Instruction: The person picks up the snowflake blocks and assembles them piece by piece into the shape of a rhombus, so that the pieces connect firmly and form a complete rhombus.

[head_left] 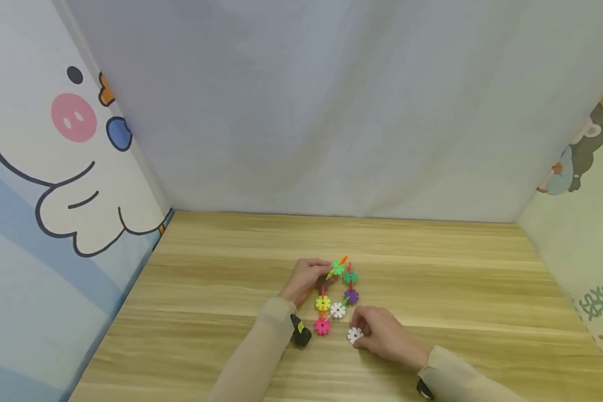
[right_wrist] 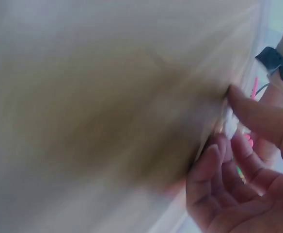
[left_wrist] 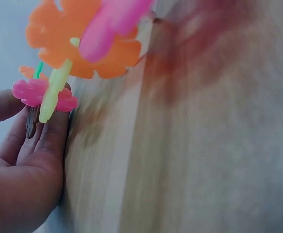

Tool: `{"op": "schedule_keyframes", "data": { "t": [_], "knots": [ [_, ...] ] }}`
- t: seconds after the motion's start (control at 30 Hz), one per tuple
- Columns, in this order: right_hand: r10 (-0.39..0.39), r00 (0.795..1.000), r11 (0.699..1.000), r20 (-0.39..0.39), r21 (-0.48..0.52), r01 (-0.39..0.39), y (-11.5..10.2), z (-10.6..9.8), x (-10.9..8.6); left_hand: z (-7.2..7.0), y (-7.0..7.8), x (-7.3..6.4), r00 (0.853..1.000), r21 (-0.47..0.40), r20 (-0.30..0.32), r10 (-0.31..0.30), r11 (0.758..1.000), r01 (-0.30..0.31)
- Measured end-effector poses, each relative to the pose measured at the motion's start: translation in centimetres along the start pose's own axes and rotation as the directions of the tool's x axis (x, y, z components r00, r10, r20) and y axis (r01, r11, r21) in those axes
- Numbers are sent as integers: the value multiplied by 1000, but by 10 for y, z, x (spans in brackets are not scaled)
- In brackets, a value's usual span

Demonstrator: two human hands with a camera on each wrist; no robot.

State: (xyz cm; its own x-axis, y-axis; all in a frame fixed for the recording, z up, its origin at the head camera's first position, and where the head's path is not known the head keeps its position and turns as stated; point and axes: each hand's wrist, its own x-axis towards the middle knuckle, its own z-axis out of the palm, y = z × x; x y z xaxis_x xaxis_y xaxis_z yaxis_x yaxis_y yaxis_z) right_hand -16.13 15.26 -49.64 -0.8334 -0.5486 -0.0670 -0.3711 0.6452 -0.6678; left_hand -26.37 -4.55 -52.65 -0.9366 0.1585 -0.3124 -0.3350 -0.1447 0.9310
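On the table, several colourful notched snowflake discs are slotted together in a bent chain. A pink disc is at its near end, with a yellow disc, a white disc, a purple disc and green discs beyond. At the chain's far left, my left hand pinches a brown disc, below a pink disc and a larger-looking orange disc in the left wrist view. Nearer and to the right, my right hand pinches a separate white disc by its edge. Fingers partly cover it.
The wooden table reaches back to a pale grey curtain. Printed cartoon panels stand along the left and right sides. Black wrist devices sit on both forearms.
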Motion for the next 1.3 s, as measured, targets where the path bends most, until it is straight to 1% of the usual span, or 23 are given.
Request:
{"op": "schedule_keyframes", "data": {
  "t": [0.13, 0.3, 0.5, 0.57, 0.63, 0.73, 0.83, 0.9, 1.0, 1.07, 1.13, 1.2, 1.3],
  "knots": [
    [-17, 1000, 1000, 22, -7, 17, 4, -7, 0, 0, -1, -2, 1000, 20, -19, 1, 1000, -1],
    [-3, 1000, 1000, 15, 20, 3, 9, -15, 0, 0, -2, -1, 1000, 26, -28, 12, 1000, -12],
    [23, 998, 994, 57, 110, -29, 22, -30, 1, -2, -2, -1, 1000, 43, -27, 13, 999, -11],
    [28, 997, 988, 72, 148, -39, 30, -37, 4, -3, -2, -1, 1000, 52, -25, 16, 999, -15],
    [30, 997, 977, 78, 209, -46, 38, -46, 8, -3, -2, -2, 1000, 49, -22, 18, 999, -17],
    [46, 998, 956, 43, 289, -56, 46, -60, 16, -3, -2, -3, 1000, 39, -10, 27, 999, -26],
    [90, 995, 941, -46, 332, -70, 48, -73, 26, -3, -2, -3, 1000, 26, 1, 25, 999, -25],
    [127, 986, 937, -111, 340, -82, 49, -80, 33, -3, -2, -4, 1000, 21, 4, 25, 999, -25],
    [194, 962, 928, -192, 353, -117, 53, -86, 44, -3, -2, -4, 1000, 25, 1, 28, 999, -28],
    [237, 946, 917, -221, 372, -143, 55, -89, 51, -3, -3, -4, 999, 25, 3, 33, 999, -33],
    [264, 934, 906, -241, 393, -155, 56, -90, 59, -3, -5, -3, 999, 31, 6, 42, 999, -42],
    [282, 927, 897, -247, 411, -163, 57, -90, 66, -4, -5, -2, 999, 34, 10, 49, 998, -49],
    [289, 926, 886, -244, 435, -162, 56, -87, 78, -4, -6, -2, 998, 49, 4, 62, 997, -62]
  ]
}}
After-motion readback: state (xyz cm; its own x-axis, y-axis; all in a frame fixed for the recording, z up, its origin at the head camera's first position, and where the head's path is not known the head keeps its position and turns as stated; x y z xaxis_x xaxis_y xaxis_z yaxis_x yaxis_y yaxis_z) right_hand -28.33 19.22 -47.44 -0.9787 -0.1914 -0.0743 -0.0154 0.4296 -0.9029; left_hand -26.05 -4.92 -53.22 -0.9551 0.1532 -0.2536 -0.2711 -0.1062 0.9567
